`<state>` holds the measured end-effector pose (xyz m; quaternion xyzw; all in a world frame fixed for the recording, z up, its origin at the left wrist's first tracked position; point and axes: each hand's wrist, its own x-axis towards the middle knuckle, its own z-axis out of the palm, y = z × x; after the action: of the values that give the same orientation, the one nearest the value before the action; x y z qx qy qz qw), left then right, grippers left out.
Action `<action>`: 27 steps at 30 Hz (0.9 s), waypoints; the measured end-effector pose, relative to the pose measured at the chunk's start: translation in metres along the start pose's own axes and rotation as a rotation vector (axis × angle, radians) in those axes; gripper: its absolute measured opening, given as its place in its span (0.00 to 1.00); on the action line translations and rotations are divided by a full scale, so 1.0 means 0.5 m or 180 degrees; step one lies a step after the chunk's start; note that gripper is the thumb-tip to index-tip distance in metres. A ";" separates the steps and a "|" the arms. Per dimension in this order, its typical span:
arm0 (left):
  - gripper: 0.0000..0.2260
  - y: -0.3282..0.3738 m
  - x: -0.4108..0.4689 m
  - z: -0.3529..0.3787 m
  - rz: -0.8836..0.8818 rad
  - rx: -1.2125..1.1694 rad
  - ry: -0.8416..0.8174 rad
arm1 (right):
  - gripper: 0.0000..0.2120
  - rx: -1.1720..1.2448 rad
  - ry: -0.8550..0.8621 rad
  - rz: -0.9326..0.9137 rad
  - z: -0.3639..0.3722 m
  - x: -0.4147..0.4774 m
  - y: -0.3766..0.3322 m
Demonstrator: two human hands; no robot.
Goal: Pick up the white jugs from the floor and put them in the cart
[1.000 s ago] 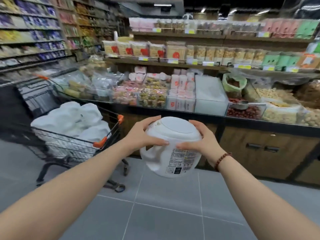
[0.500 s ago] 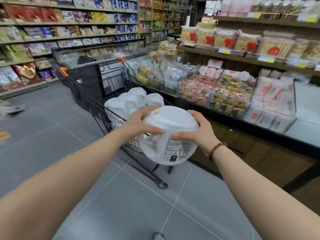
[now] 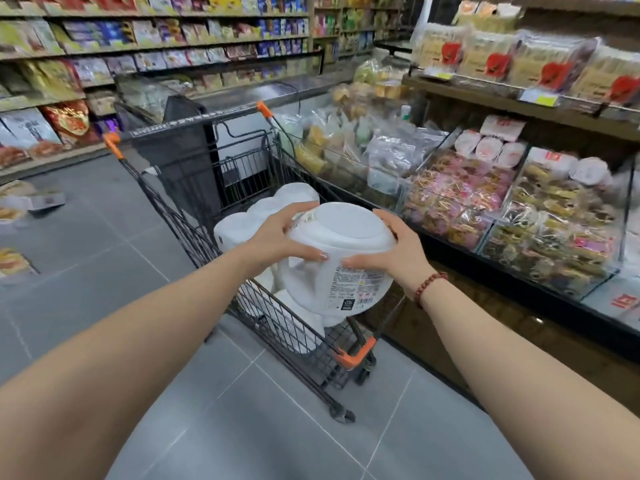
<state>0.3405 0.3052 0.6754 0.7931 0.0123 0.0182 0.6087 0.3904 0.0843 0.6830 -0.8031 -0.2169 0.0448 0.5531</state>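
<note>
I hold a white jug [image 3: 341,258] turned bottom-up, its label facing me, over the near end of the black wire cart [image 3: 277,327]. My left hand [image 3: 280,239] grips its left side and my right hand [image 3: 391,247], with a bead bracelet at the wrist, grips its right side. Several other white jugs [image 3: 263,216] lie inside the cart's basket, partly hidden behind the held one. The cart has orange corner bumpers and a dark handle bar at its far end.
A low display counter [image 3: 502,216] of packaged snacks runs along the right, close beside the cart. Shelves [image 3: 145,46] of goods line the far left wall. Boxes [image 3: 38,202] sit on the grey tile floor at the left edge.
My view has swung left and closer to the cart. The jug, still in both hands, now hangs over the cart's basket instead of beside it.
</note>
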 end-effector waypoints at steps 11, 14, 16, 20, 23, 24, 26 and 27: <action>0.38 -0.149 0.310 -0.118 -0.0112 0.0105 -0.0704 | 0.39 -0.0389 0.0674 0.0538 0.124 0.243 0.132; 0.39 -0.197 0.389 -0.148 -0.0193 0.0107 -0.1041 | 0.34 -0.0413 0.0885 0.0620 0.164 0.289 0.170; 0.41 -0.232 0.435 -0.167 -0.0258 0.0170 -0.1232 | 0.47 -0.0545 0.1007 0.0858 0.193 0.318 0.194; 0.42 -0.288 0.515 -0.192 -0.0325 0.0318 -0.1533 | 0.53 -0.0638 0.1077 0.1263 0.239 0.366 0.239; 0.42 -0.337 0.551 -0.193 -0.0371 0.0429 -0.1743 | 0.48 -0.0796 0.1173 0.1294 0.270 0.377 0.268; 0.42 -0.352 0.560 -0.193 -0.0385 0.0474 -0.1810 | 0.45 -0.0807 0.1224 0.1291 0.282 0.377 0.277; 0.42 -0.373 0.576 -0.191 -0.0395 0.0555 -0.1946 | 0.46 -0.0803 0.1337 0.1408 0.303 0.375 0.302; 0.41 -0.381 0.586 -0.190 -0.0401 0.0589 -0.2025 | 0.49 -0.0812 0.1388 0.1498 0.312 0.375 0.311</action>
<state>0.6297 0.4584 0.5199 0.8086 -0.1278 -0.2691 0.5073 0.5573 0.2486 0.5133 -0.8845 0.0938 -0.0291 0.4560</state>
